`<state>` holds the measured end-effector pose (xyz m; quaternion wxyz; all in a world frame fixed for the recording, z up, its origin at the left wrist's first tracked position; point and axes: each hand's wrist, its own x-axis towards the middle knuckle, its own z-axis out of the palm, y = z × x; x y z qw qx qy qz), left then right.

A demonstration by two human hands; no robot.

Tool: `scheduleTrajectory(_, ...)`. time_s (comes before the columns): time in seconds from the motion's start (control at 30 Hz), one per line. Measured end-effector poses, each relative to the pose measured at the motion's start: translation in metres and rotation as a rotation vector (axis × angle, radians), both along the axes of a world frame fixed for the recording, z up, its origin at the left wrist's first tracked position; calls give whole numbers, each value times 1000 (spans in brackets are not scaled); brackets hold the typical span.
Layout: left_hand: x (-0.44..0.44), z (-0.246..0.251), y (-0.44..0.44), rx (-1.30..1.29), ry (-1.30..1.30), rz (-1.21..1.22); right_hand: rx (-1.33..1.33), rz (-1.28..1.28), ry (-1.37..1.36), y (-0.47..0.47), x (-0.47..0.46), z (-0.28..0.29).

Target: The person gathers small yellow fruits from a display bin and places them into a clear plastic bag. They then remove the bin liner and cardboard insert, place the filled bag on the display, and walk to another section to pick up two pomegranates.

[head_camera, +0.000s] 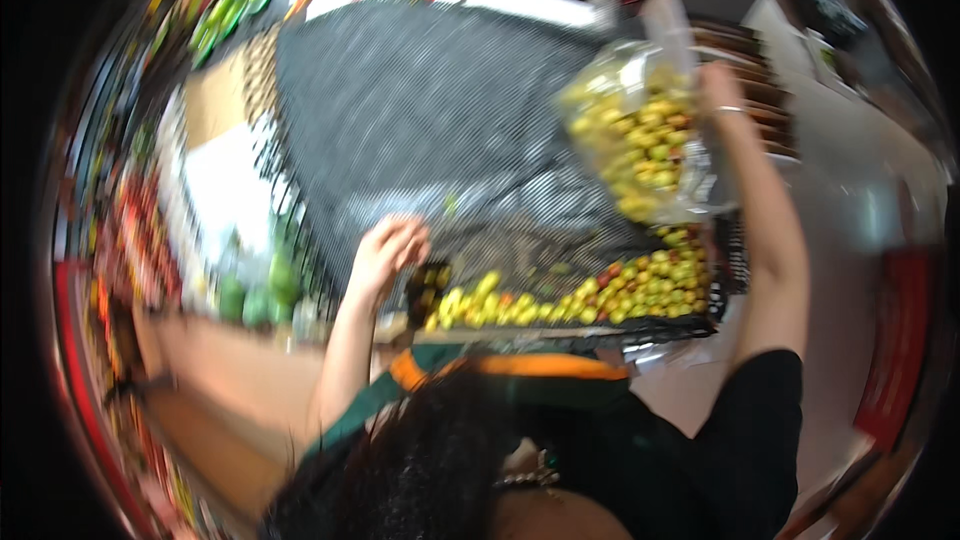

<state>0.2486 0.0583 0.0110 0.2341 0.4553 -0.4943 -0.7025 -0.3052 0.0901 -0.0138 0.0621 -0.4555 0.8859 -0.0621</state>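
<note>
Before me lies a black mesh display surface (420,97), blurred by motion. Small yellow-green fruits (645,289), some with reddish skins, line its near edge and near right corner. A clear plastic bag (637,135) of similar fruits rests at the right side, partly over the surface. My right hand (720,86), with a thin bracelet at the wrist, is beside the upper right of the bag; whether its fingers grip the plastic cannot be made out. My left hand (394,244) is raised over the near left part of the surface, its fingers loosely curled, with nothing visible in it.
Green rounded produce (259,292) and a white sheet (229,180) lie to the left, beside a cardboard piece (216,105). Green produce in trays (240,7) is at the far left. Stacked brown-edged layers (757,101) stand beyond my right hand.
</note>
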Motion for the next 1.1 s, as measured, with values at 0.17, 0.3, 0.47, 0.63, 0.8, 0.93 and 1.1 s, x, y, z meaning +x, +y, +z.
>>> scheduleTrajectory(0.17,54,-25,4,-149,-442,-70,-549,580,-337,18,58,22)
scheduleTrajectory(0.3,90,-50,18,-237,-877,-233,-226,407,112,31,136,50)
scheduleTrajectory(0.47,91,-88,43,-183,-734,-357,130,724,-925,75,295,14)
scheduleTrajectory(0.63,82,-104,59,-541,-964,-351,158,613,-676,92,390,-59)
scheduleTrajectory(0.8,75,-103,60,-617,-824,-411,1,715,-680,102,420,-78)
scheduleTrajectory(0.93,71,-109,60,-643,-757,-489,229,598,-587,94,431,-79)
scheduleTrajectory(1.1,72,-109,56,-524,-736,-558,316,477,-866,75,441,-88)
